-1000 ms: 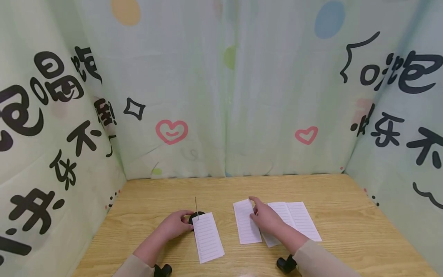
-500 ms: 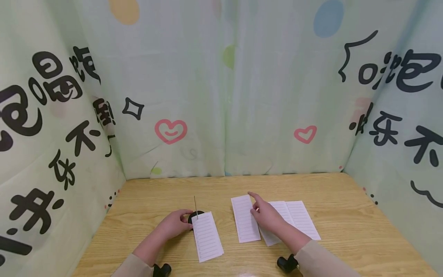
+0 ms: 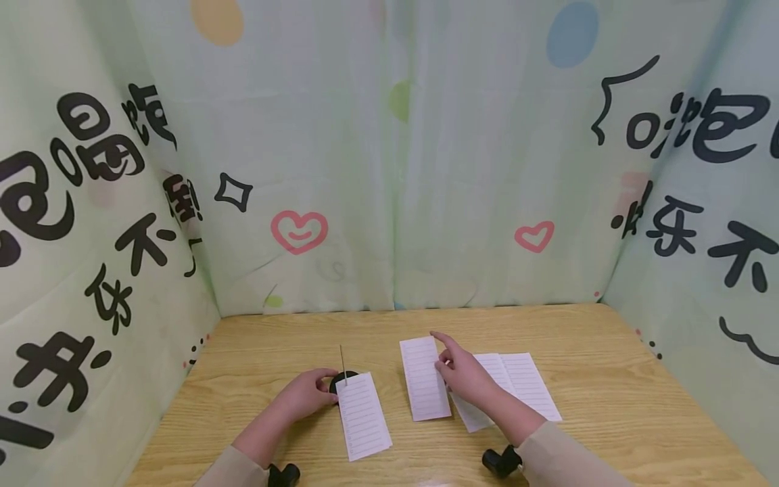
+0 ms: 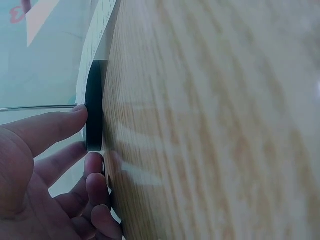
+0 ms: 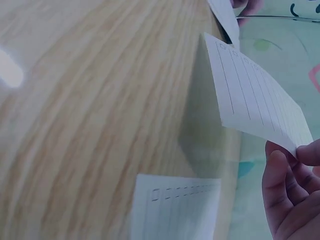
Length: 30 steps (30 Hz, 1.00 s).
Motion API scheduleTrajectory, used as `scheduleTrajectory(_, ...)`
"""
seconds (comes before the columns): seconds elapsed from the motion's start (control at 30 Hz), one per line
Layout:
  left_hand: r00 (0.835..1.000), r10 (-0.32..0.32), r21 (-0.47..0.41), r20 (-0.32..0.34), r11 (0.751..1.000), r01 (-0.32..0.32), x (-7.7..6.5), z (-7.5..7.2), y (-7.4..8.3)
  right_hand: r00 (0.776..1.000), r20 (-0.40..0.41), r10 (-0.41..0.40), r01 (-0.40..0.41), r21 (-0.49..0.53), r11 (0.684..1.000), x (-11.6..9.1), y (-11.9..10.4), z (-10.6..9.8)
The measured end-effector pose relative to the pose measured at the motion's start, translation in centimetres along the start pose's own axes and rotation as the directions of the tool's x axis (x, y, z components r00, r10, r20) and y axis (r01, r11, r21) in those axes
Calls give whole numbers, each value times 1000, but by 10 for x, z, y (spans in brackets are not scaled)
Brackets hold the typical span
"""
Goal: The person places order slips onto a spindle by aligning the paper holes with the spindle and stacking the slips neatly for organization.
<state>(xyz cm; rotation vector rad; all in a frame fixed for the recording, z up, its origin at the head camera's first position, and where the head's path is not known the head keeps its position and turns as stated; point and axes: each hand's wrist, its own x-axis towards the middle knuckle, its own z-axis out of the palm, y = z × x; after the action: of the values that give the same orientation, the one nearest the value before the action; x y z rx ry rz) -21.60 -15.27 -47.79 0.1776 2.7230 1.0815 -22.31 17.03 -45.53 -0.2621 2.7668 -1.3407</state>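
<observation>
Left hand (image 3: 307, 393) grips the rim of a black round base (image 4: 94, 115) on the table (image 3: 438, 463); its fingers pinch the side, with one tip right by the thin spike (image 3: 342, 357). Spike stands upright; lined paper (image 3: 366, 419) is on it, pierced near its far edge, covering part of the base and running toward the near side of the table. Can't tell how many layers.

Right hand (image 3: 467, 375) pinches a single lined sheet (image 3: 422, 379) by its right edge, index finger reaching to the far right corner. From the right wrist, that sheet is up off the wood, tilted and slightly bowed, shadow on the table beside it. It's between the spiked paper and the flat lined sheets (image 3: 535, 385) on the right, well apart from the spike; a strip of wood shows along that gap.

Flat sheets lie side by side, partly behind the right forearm; the leftmost one's near corner sticks out past it. Far edge of the table runs along the curtain (image 3: 359, 162), with wood between it and all the paper. More wood shows right of the flat sheets. Side curtains flank both ends.
</observation>
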Motion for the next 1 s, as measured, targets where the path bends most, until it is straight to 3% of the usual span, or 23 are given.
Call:
scheduleTrajectory(0.3,1000,-12,3,12,1000,12,0,-1,1,1000,-11,-22,23,113,993,1,-11,1)
scheduleTrajectory(0.67,1000,-7,4,-11,1000,7,-1,-1,-1,999,13,-42,39,143,989,2,-20,8)
scheduleTrajectory(0.83,998,-36,-63,-50,997,33,-6,-1,2,997,15,-69,66,149,987,3,-25,13)
scheduleTrajectory(1.0,994,-22,-142,-109,990,6,-10,-6,9,994,30,-106,100,150,984,5,-33,19)
